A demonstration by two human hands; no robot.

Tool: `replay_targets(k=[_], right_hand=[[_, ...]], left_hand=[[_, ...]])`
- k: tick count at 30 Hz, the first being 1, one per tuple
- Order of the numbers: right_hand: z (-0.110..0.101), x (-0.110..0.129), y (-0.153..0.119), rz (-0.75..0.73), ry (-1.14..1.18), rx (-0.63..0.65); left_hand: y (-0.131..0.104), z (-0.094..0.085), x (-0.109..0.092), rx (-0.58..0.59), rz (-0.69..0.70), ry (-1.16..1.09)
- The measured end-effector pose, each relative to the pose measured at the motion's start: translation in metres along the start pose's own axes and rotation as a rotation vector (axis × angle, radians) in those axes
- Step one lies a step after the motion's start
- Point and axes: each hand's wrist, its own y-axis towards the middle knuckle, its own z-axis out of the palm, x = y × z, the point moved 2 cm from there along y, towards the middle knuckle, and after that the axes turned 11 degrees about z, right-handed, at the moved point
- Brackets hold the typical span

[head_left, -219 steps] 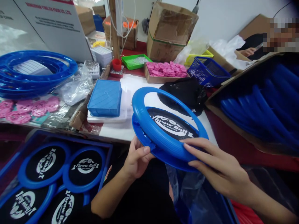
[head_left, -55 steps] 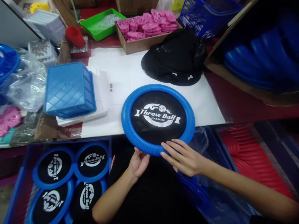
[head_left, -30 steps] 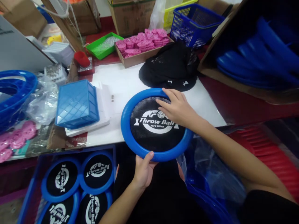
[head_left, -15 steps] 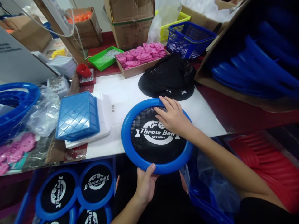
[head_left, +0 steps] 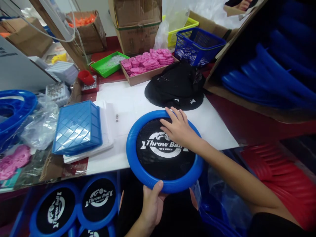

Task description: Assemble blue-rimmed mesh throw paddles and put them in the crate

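A round throw-ball paddle (head_left: 148,164) with a blue ribbed rim and a black mesh face printed in white lies tilted over the table's front edge. My left hand (head_left: 153,202) grips its near rim, thumb on top and fingers underneath. Across the far right part of the mesh and rim rests my right hand (head_left: 179,128), fingers stretched out and spread. Just beyond the paddle is a heap of black mesh covers (head_left: 175,87) with small white prints. Two small metal pieces (head_left: 117,118) lie on the white sheet to the left.
An upturned blue plastic box (head_left: 76,128) sits on white sheets at left. Finished-looking paddles (head_left: 98,200) lie below the table edge. Behind are a green tray (head_left: 108,67), a carton of pink pieces (head_left: 148,62) and a blue basket (head_left: 199,46). Blue rings (head_left: 266,72) fill a right-hand carton.
The view has shifted slightly, so the table and paddle appear a little lower and further left. Both hands keep the same places on the paddle.
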Motion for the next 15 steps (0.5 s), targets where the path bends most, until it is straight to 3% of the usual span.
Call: replay_targets(k=[5,10,15], right_hand=[[0.001,-0.014,0.009,-0.015,0.122,0.024],[-0.006,-0.041,0.031,0.102,0.259,0.076],[-0.019,-0.05,0.044,0.036,0.309,0.045]], left_hand=[[-0.002,0.003,-0.003,0.014,-0.013,-0.01],[-0.004,-0.003,-0.002,0.038,-0.007,-0.014],[-0.006,-0.011,0.002,0.076,0.028,-0.047]])
